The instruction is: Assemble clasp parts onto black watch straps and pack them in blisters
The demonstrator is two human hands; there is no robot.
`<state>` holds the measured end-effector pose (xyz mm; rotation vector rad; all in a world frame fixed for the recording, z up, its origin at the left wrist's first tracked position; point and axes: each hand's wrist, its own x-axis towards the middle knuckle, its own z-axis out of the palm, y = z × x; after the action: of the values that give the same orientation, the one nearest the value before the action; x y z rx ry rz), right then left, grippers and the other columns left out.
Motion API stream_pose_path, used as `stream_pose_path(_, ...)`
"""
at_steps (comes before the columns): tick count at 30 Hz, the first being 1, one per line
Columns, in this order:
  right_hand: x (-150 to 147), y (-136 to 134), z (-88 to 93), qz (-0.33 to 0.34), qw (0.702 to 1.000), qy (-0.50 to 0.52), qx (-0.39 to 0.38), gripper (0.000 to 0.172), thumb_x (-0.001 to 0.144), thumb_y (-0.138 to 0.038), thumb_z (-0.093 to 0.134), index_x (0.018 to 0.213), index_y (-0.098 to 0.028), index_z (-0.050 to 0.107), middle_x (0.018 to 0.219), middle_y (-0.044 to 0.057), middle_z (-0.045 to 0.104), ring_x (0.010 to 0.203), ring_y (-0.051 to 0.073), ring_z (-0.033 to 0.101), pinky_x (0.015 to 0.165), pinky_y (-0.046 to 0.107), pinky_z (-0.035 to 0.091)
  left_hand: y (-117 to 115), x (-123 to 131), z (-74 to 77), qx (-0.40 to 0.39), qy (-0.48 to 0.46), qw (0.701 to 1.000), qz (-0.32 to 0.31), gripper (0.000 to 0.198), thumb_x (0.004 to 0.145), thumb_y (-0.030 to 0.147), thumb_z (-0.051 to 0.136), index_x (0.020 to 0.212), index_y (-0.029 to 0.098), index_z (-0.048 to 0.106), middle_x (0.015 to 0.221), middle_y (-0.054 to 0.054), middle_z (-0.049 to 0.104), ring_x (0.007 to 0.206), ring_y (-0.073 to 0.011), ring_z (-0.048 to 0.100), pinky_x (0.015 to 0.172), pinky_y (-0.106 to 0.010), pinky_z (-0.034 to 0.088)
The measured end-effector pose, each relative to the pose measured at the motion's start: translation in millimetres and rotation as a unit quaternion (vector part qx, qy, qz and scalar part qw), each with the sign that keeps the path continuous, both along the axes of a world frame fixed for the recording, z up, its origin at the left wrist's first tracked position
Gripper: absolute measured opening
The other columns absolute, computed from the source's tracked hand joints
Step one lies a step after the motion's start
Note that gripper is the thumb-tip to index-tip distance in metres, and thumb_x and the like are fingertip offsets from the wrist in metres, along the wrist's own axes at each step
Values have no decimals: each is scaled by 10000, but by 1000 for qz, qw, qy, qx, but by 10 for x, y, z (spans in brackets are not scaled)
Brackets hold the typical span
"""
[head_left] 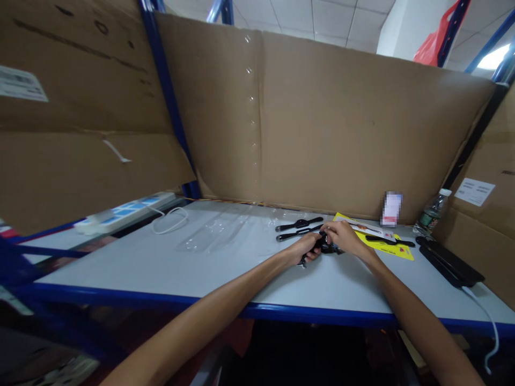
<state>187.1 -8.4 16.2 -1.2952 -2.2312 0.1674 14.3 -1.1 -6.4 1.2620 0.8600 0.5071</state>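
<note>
Over the middle right of the table, my left hand (306, 249) is closed around a black wrist strap (302, 261), whose end with a small shiny part sticks out below the fingers. My right hand (341, 235) pinches at the other end of the same strap, close beside the left; its fingertips partly hide what they grip. Just behind the hands lie two similar black straps, an upper strap (301, 223) and a lower strap (295, 235). Right of my right hand, another black strap (396, 242) rests on a yellow card (402, 252), near a white printed sheet (374, 231).
Clear plastic bags (213, 236) lie left of the hands. A power strip (129, 212) with a white cable (171, 230) is at the far left. A bottle (432, 214) and a long black case (450, 262) stand right. Cardboard walls (341, 128) enclose the table.
</note>
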Motion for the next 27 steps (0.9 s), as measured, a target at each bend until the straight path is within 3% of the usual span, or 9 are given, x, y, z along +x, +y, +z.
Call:
stream_pose_path(4,-31,11,-28,24,1000,20,1,273,912,-119,514,975,-207,765,748,9,745,711,152,671,688,230,433,-10,4,-1,5,-4,1000,-2,178,987,307,327,845,232,403,511,89,347,328,-61,214,359,-159,123)
stream_pose_path(11,-8,-57,52,-49,997,-50,29,308,912,-101,496,1011,-219,763,750,27,742,701,165,667,670,239,413,28,19,-28,-18,15,1000,6,294,1020,430,315,838,224,418,511,89,354,339,-57,197,362,-170,123)
stream_pose_path(15,-3,2,1,1,1000,6,-5,264,923,-120,515,996,-200,756,683,5,729,674,157,673,689,233,440,-4,8,7,-7,4,1000,-3,250,1014,371,295,872,225,439,511,93,330,337,-65,189,365,-166,115)
stream_pose_path(18,-16,24,-30,31,999,39,-14,262,915,-110,516,994,-193,751,752,9,752,729,153,690,713,227,455,-20,11,23,-3,2,1000,-7,232,1007,351,288,843,233,403,512,90,335,333,-66,190,368,-168,103)
stream_pose_path(27,-51,-111,95,-66,995,-68,22,307,920,-115,495,1012,-226,765,834,53,765,773,191,689,700,252,418,25,26,-35,-15,11,1000,-6,331,1012,485,324,825,226,407,516,87,366,343,-56,198,364,-176,114)
